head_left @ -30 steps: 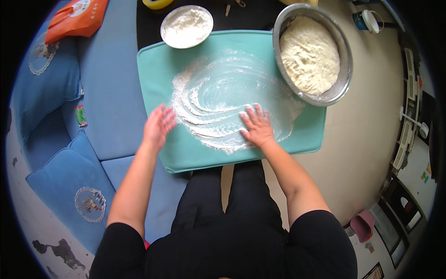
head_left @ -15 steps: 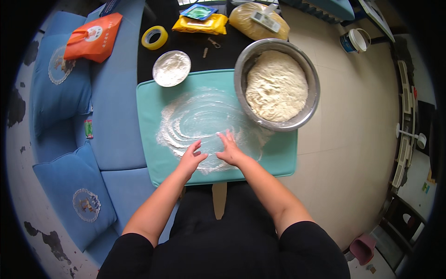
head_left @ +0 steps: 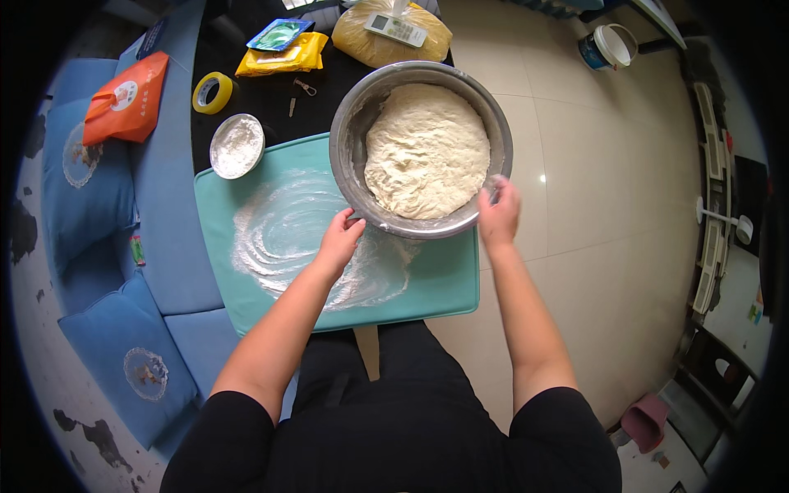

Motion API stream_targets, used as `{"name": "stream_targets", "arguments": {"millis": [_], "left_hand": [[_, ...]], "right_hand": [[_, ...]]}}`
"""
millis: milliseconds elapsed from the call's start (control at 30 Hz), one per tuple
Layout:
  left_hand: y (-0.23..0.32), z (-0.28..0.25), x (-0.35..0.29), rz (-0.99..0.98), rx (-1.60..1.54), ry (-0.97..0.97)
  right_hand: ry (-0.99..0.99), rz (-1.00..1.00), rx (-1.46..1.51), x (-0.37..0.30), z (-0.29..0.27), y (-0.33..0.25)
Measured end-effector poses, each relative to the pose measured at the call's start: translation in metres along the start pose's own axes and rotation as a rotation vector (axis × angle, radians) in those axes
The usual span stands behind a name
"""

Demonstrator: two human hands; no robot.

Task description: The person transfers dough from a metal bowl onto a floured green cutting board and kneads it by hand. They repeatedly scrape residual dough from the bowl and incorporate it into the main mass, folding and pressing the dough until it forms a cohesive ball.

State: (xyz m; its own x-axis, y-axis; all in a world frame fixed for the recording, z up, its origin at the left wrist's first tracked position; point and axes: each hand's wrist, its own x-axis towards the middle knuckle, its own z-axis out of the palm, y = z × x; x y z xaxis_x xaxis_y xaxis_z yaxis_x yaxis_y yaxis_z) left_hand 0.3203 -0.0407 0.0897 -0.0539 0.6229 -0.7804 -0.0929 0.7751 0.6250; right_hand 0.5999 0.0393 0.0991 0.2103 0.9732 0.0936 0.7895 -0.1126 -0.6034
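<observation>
A large metal bowl (head_left: 345, 168) stands over the far right part of a teal mat (head_left: 448, 287), with a big mass of pale dough (head_left: 427, 152) inside it. My left hand (head_left: 339, 242) is at the bowl's near left rim, its thumb and fingers closed on the edge. On the bowl's right side, my right hand (head_left: 500, 215) holds the rim with bent fingers, slightly blurred. White flour (head_left: 288, 230) lies smeared in curved streaks over the mat's left and middle. At the mat's far left corner sits a small bowl of flour (head_left: 237, 146).
Beyond the mat, the black table bears yellow tape (head_left: 213, 93), a key (head_left: 293, 103), a yellow wipes pack (head_left: 283, 56) and a bulging bag (head_left: 362, 33) with a white remote (head_left: 396, 30) on it. A blue sofa (head_left: 177, 222) runs along the left; tiled floor (head_left: 592, 205) lies right.
My hands have parted from over the floured mat and moved out to the metal bowl, the right one to its far side. The whole view has shifted, so things appear further left.
</observation>
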Motion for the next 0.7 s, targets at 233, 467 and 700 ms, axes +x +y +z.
{"name": "stream_targets", "arguments": {"millis": [233,467,700], "left_hand": [[0.010,0.018,0.024,0.152,-0.157,0.199],[0.044,-0.008,0.043,0.258,-0.037,0.322],[0.012,-0.075,-0.109,0.356,-0.235,0.248]], "right_hand": [[-0.255,0.311,0.211,0.077,0.016,0.085],[-0.125,0.328,0.245,0.090,0.016,0.063],[-0.396,0.377,0.270,-0.041,-0.022,-0.007]]}}
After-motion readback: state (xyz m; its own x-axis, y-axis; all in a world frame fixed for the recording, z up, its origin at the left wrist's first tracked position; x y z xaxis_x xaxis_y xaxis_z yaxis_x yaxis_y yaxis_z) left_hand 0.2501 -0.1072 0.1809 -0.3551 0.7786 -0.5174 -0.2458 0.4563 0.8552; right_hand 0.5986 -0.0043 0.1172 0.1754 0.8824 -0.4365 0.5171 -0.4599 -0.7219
